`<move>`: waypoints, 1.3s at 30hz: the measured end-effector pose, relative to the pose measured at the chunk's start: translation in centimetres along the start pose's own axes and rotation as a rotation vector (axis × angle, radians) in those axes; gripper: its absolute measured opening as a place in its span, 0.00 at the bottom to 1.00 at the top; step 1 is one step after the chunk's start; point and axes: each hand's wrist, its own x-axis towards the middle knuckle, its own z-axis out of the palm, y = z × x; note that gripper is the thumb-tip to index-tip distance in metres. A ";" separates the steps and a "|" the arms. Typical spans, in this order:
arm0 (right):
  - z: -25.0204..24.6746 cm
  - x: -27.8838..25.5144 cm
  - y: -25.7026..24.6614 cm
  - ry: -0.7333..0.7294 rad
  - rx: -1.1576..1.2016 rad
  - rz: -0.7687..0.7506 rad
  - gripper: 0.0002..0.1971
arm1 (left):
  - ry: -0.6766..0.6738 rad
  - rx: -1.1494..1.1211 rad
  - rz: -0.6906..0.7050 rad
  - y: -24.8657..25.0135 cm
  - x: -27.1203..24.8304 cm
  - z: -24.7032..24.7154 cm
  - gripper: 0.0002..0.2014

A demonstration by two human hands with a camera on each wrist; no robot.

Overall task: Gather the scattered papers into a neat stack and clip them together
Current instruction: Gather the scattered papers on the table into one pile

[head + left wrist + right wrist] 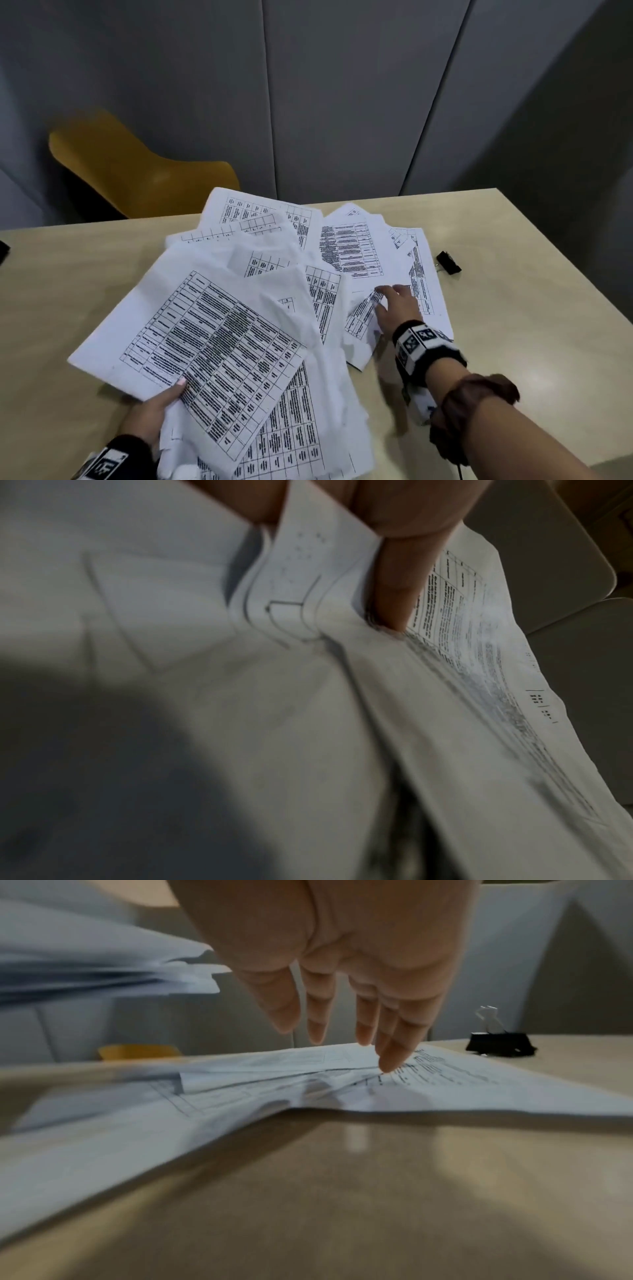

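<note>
Several white printed sheets point(366, 253) lie fanned across the beige table point(513, 325). My left hand point(154, 411) grips a loose bundle of sheets point(212, 329) at its near edge, thumb on top; in the left wrist view my fingers point(400, 569) curl round the bent bundle point(240, 696). My right hand point(397, 305) is spread with straight fingers above the right-hand sheets point(445, 1085), one fingertip point(388, 1064) touching paper. A black binder clip point(448, 262) lies just right of the papers, also seen in the right wrist view as the clip point(498, 1043).
A yellow chair point(137, 174) stands beyond the table's far left edge, before a grey panelled wall point(342, 102). A dark object point(3, 250) sits at the table's left border. Bare tabletop stretches right of the binder clip.
</note>
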 end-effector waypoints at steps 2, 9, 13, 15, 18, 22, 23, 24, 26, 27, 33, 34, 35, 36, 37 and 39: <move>0.2 1.1 -0.6 -0.076 -0.098 -0.028 0.22 | 0.023 -0.021 0.013 0.0 0.2 0.2 0.20; 2.0 2.0 -1.2 -0.251 -0.396 -0.169 0.25 | 0.064 -0.039 -0.075 -0.2 1.5 1.0 0.12; 2.4 -0.9 0.1 -0.193 -0.289 -0.288 0.21 | 0.074 -0.026 -0.107 0.0 1.8 1.1 0.13; 2.5 -3.2 1.1 -0.228 -0.258 -0.298 0.23 | 0.073 -0.038 -0.145 0.2 1.7 1.1 0.17; 2.5 -5.5 2.2 -0.275 -0.242 -0.310 0.25 | 0.078 -0.026 -0.154 0.3 1.3 1.2 0.18; 0.8 -3.7 1.7 -0.103 0.101 -0.109 0.13 | 0.058 -0.016 -0.162 0.5 0.7 1.5 0.05; 0.1 -2.5 1.8 -0.005 0.148 -0.013 0.13 | 0.052 -0.003 -0.161 0.6 0.6 1.5 0.06; -0.7 -1.3 2.0 0.105 0.166 0.085 0.14 | 0.057 0.010 -0.159 0.6 0.6 1.6 0.08; -2.2 0.7 2.8 0.250 0.159 0.321 0.22 | 0.074 0.010 -0.171 0.7 0.5 1.6 0.14; -2.9 1.3 3.2 0.251 0.154 0.438 0.28 | 0.075 0.005 -0.174 0.8 0.4 1.6 0.16; -3.9 2.0 4.0 0.112 0.238 0.515 0.40 | 0.018 0.046 -0.169 2.1 -0.5 2.5 0.26; -3.4 2.0 3.9 0.097 0.246 0.493 0.40 | 0.025 0.040 -0.189 2.5 -1.0 3.0 0.26; -3.0 1.9 3.8 0.086 0.262 0.481 0.40 | 0.028 0.038 -0.186 2.9 -1.5 3.4 0.26; -2.6 1.6 3.7 0.071 0.289 0.477 0.40 | 0.015 0.052 -0.179 2.9 -1.2 3.3 0.26; -2.1 1.3 3.6 0.048 0.312 0.471 0.38 | 0.021 0.056 -0.182 2.8 -1.0 3.3 0.26; -1.2 0.9 3.7 0.000 0.355 0.469 0.31 | 0.020 0.046 -0.194 2.6 -0.4 3.0 0.26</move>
